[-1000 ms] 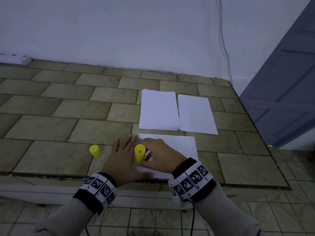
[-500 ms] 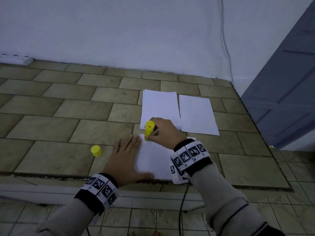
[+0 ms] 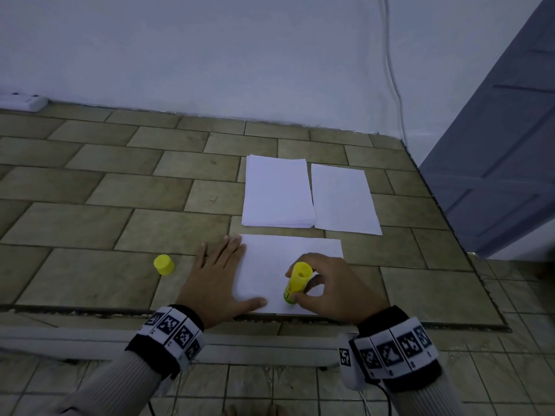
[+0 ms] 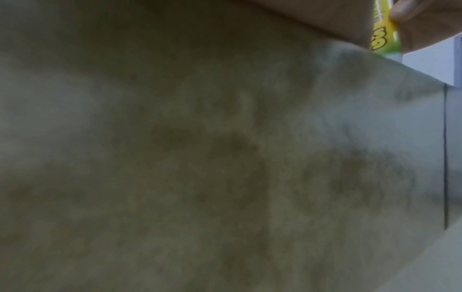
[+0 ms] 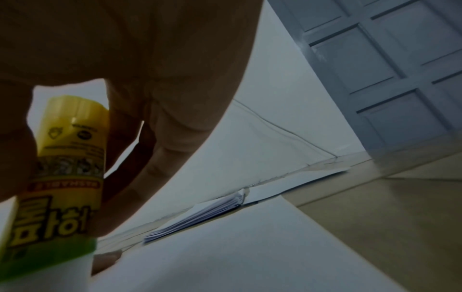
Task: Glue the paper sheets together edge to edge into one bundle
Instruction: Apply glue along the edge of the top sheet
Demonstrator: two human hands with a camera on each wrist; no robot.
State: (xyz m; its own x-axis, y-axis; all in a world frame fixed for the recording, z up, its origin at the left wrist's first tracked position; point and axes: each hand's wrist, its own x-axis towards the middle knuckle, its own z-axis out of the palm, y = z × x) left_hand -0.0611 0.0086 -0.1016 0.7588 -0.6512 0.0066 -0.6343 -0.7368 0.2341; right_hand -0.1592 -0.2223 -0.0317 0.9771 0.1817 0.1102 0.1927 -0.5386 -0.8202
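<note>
A single white sheet (image 3: 279,259) lies crosswise at the near edge of the tiled ledge (image 3: 90,223). My left hand (image 3: 219,274) lies flat with straight fingers on the sheet's left edge, thumb along its near side. My right hand (image 3: 327,286) grips a yellow glue stick (image 3: 295,282), uncapped and tip down on the sheet near its front edge. In the right wrist view the glue stick (image 5: 65,177) stands upright between thumb and fingers. Its yellow cap (image 3: 164,264) stands on the tiles left of my left hand. A paper stack (image 3: 277,192) and a separate sheet (image 3: 344,199) lie behind.
The ledge ends in a drop just under my wrists and at the right, beside a grey-blue door (image 3: 504,139). A white wall (image 3: 210,55) with a thin cable (image 3: 393,70) closes the back. A white power strip (image 3: 21,100) sits at the far left.
My right hand has carried the glue stick from the sheet's far left corner back toward me and to the right, to the near edge. My left hand has stayed put.
</note>
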